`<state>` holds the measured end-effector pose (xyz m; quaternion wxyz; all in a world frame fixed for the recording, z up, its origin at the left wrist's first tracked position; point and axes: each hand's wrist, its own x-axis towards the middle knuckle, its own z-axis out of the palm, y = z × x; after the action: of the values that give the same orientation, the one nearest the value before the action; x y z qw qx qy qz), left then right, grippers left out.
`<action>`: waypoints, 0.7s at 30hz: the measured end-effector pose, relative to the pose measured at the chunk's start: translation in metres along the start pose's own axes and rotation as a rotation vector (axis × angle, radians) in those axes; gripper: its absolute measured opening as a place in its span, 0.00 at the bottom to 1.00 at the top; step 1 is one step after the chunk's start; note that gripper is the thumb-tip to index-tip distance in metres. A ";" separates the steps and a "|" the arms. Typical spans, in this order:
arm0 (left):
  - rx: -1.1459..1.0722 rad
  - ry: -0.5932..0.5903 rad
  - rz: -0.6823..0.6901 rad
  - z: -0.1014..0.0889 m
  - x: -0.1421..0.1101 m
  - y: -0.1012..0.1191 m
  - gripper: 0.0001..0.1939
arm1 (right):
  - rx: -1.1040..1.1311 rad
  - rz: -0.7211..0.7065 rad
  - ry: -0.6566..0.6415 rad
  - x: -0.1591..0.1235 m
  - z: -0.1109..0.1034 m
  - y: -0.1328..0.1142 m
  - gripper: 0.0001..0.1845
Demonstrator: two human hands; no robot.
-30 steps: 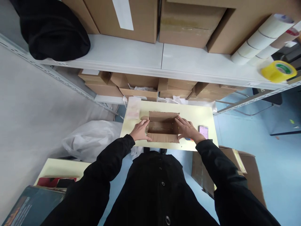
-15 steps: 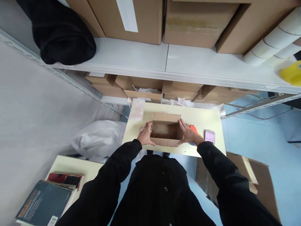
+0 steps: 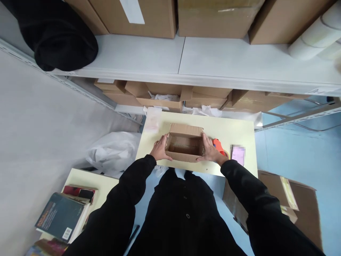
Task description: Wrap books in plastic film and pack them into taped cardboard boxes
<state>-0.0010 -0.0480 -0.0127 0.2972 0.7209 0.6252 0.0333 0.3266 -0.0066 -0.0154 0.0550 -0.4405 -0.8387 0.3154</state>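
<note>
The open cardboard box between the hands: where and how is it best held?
I'd hold the box by its two short end walls, from left and right at once: it is longest side to side, and its open far flap would likely bend.

Free tabletop (image 3: 231, 129) beyond the box (image 3: 184, 156), with orange object (image 3: 218, 145) and phone (image 3: 238, 155) as obstacles rightward

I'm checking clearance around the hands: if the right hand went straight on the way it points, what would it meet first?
The open cardboard box: the right hand seems to be against its right end, though exact depth is unclear.
</note>
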 end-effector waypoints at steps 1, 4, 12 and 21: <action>0.004 -0.003 -0.002 -0.001 -0.001 0.000 0.78 | 0.007 -0.007 0.005 0.000 0.001 0.002 0.72; 0.011 -0.003 -0.016 -0.002 -0.003 0.000 0.79 | -0.004 -0.026 0.012 0.001 0.002 0.006 0.73; -0.112 0.027 -0.064 -0.003 -0.026 -0.004 0.74 | -0.054 -0.009 0.034 0.004 0.006 0.005 0.71; -0.281 0.355 -0.406 -0.012 -0.020 -0.091 0.27 | -0.116 0.038 0.041 0.004 0.007 -0.004 0.70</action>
<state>-0.0908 -0.0576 -0.0390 0.2805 0.5159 0.7880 0.1849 0.3188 -0.0086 -0.0196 0.0406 -0.4653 -0.8457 0.2580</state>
